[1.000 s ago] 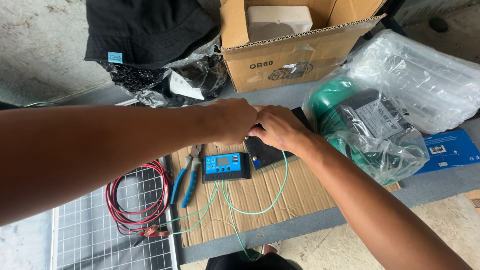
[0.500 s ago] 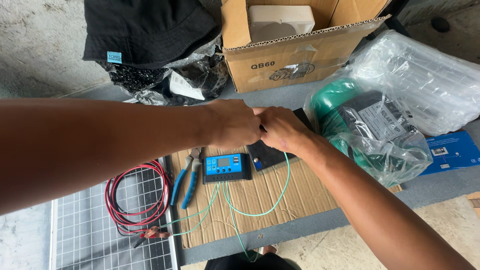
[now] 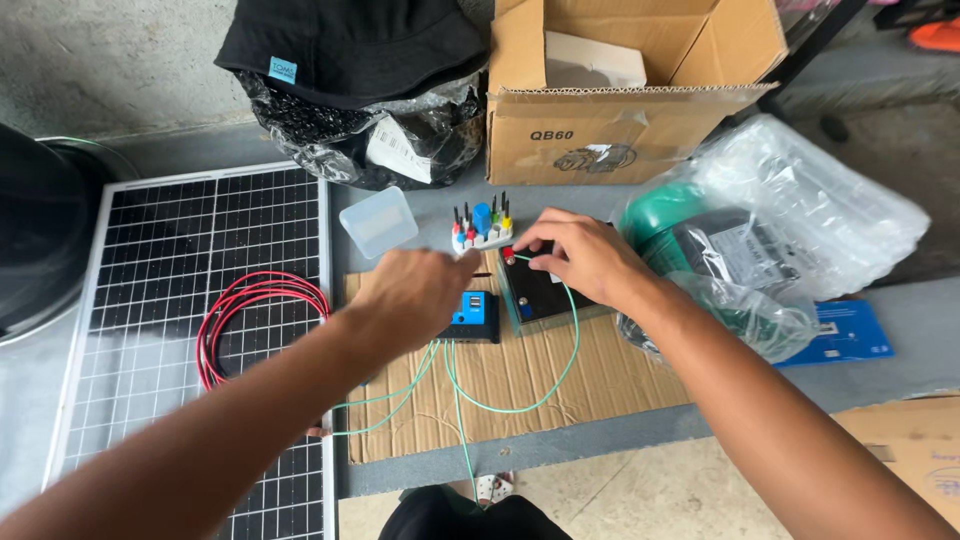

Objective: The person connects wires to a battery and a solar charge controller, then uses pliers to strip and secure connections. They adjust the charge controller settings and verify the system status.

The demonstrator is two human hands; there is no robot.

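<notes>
My right hand (image 3: 585,260) rests on top of a small black battery (image 3: 545,298), its fingers pinching a green wire (image 3: 560,375) at the red terminal (image 3: 509,254). My left hand (image 3: 415,290) hovers over a blue and black charge controller (image 3: 474,315), fingers loosely curled and pointing toward the terminal; I cannot tell if it holds anything. Thin green wires loop from the controller over a sheet of cardboard (image 3: 530,385). A white rack of small screwdrivers (image 3: 481,229) stands just behind the hands.
A solar panel (image 3: 190,300) with coiled red cable (image 3: 250,320) lies at the left. A clear plastic lid (image 3: 378,222), a black hat on a plastic bag (image 3: 350,80), an open cardboard box (image 3: 620,100), bagged items (image 3: 740,260) and a blue booklet (image 3: 840,335) surround the cardboard.
The view has shifted, so the solar panel and screwdriver rack now show. My hands have parted: the left has drawn back over the controller, the right stays at the battery terminal.
</notes>
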